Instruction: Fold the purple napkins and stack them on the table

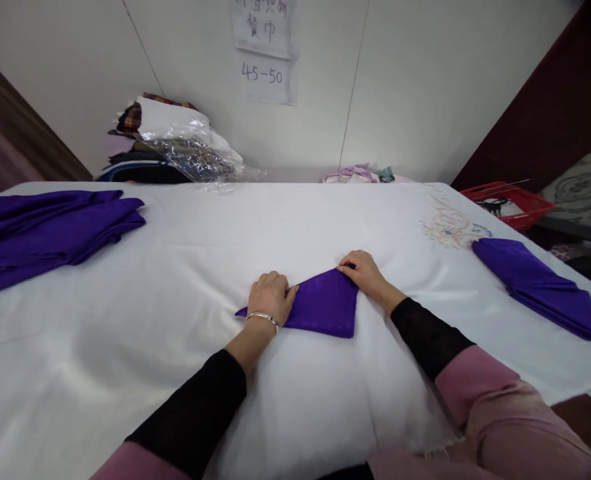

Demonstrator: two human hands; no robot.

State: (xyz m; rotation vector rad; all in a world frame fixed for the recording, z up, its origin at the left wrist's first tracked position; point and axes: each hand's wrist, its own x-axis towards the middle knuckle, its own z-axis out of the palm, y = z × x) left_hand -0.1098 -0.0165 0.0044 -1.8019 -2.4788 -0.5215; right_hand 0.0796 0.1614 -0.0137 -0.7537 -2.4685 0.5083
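A purple cloth napkin (325, 305) folded into a triangle lies flat on the white tablecloth (295, 227) in front of me. My left hand (271, 297), with a silver bracelet on the wrist, presses down on the napkin's left corner with its fingers curled. My right hand (364, 272) rests on the napkin's top corner, the fingertips pinching the cloth's edge there.
A pile of unfolded purple napkins (45, 233) lies at the far left. A stack of folded purple napkins (540, 287) sits at the right. Behind the table are bagged fabrics (175, 143) against the wall, and a red basket (510, 203) at the right.
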